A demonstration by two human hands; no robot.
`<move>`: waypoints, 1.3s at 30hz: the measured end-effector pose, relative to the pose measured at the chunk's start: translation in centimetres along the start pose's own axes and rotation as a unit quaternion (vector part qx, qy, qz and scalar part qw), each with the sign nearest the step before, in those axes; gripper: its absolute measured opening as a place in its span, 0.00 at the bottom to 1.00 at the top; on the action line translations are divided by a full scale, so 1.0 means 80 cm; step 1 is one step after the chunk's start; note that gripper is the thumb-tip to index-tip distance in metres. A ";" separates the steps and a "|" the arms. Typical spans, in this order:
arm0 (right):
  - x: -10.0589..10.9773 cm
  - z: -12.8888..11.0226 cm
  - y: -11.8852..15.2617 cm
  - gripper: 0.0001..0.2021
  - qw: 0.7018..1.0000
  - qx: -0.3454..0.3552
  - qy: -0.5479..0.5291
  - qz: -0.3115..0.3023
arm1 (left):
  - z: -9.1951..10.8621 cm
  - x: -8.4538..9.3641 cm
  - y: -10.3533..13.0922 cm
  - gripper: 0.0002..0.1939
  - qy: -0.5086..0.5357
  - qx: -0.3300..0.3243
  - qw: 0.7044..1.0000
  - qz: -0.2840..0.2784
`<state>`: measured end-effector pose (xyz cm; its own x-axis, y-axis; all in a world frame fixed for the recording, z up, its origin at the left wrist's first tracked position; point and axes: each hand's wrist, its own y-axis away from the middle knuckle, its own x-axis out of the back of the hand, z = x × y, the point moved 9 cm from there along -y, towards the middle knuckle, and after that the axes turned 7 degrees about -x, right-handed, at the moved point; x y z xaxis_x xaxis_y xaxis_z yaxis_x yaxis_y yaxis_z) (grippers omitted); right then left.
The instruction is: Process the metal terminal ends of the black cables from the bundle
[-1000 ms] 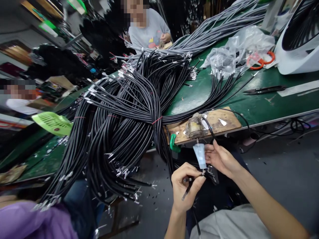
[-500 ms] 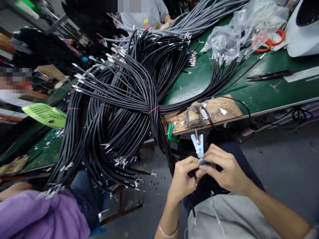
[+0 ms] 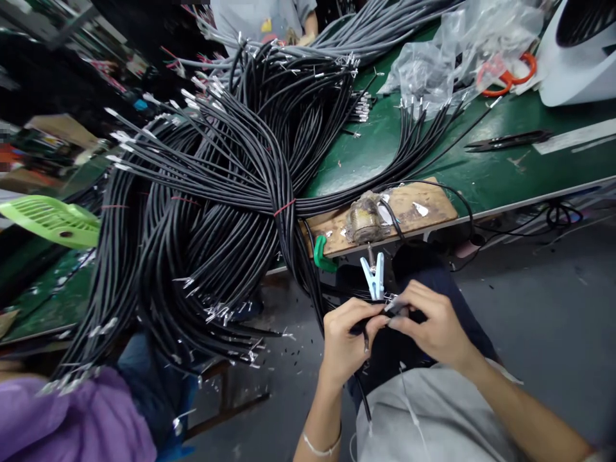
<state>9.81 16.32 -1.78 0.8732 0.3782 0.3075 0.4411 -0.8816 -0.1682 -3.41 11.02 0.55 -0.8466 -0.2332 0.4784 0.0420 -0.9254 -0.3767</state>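
My left hand (image 3: 347, 335) is closed on a black cable, most of it covered by the fingers. At the cable's tip, a pale silvery wire end (image 3: 392, 305) sits between both hands. My right hand (image 3: 428, 326) pinches this end with thumb and fingertips; the fine detail there is blurred. Just above my fingers hangs a light blue clothespin (image 3: 374, 276), fixed to the shaft of a small tape-wrapped motor (image 3: 364, 219). The motor rests on a wooden board (image 3: 423, 204) at the table edge, held by a green clamp (image 3: 323, 254).
Large bundles of black cables (image 3: 226, 186) cover the left of the green table (image 3: 486, 173). Snips (image 3: 507, 140), orange-handled scissors (image 3: 507, 77) and plastic bags (image 3: 428, 70) lie right. A person in a purple sleeve (image 3: 81, 417) sits left; another person (image 3: 264, 22) is opposite.
The clothespin has turned, its legs now showing as a wider V, and my fingers sit slightly below it. The pale wire end shows more clearly between my hands. The view has shifted slightly.
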 end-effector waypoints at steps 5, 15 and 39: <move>-0.016 -0.029 0.003 0.11 0.990 0.094 0.072 0.078 | 0.003 -0.004 -0.005 0.05 -0.065 0.004 0.997 -0.032; -0.010 -0.032 0.031 0.08 0.933 0.231 0.122 0.247 | 0.004 -0.014 0.009 0.03 -0.099 0.027 0.994 0.025; -0.032 0.016 -0.010 0.07 0.944 -0.049 -0.319 -0.070 | -0.002 -0.011 0.009 0.15 0.000 0.100 0.993 -0.057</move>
<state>7.45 16.43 -3.63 0.7687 0.5590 -0.3109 0.5681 -0.8200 -0.0698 -2.71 10.60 -0.26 -0.8523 -0.1241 0.5082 0.0513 -0.9866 -0.1550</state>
